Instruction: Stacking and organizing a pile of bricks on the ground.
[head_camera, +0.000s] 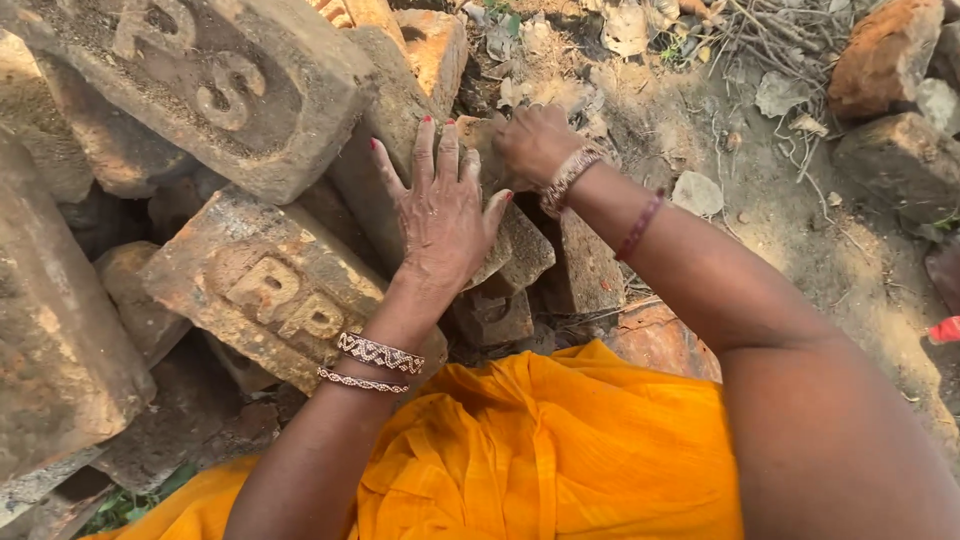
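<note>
My left hand (440, 215) lies flat with fingers spread on a tilted, dusty brown brick (385, 150) in the middle of a rough brick pile. My right hand (535, 143) reaches further back with its fingers curled over the top end of the same brick or one beside it; I cannot tell which. Both wrists wear bangles. Just left of my left wrist lies a brick with raised letters (255, 285). Smaller broken bricks (520, 265) sit under my left palm's right side.
A large stamped brick (215, 85) leans at top left, with more bricks (55, 330) down the left edge. Bare dusty ground (790, 220) with dry leaves and twigs spreads to the right, with loose bricks (885, 50) at top right. Orange cloth (540, 450) covers my lap.
</note>
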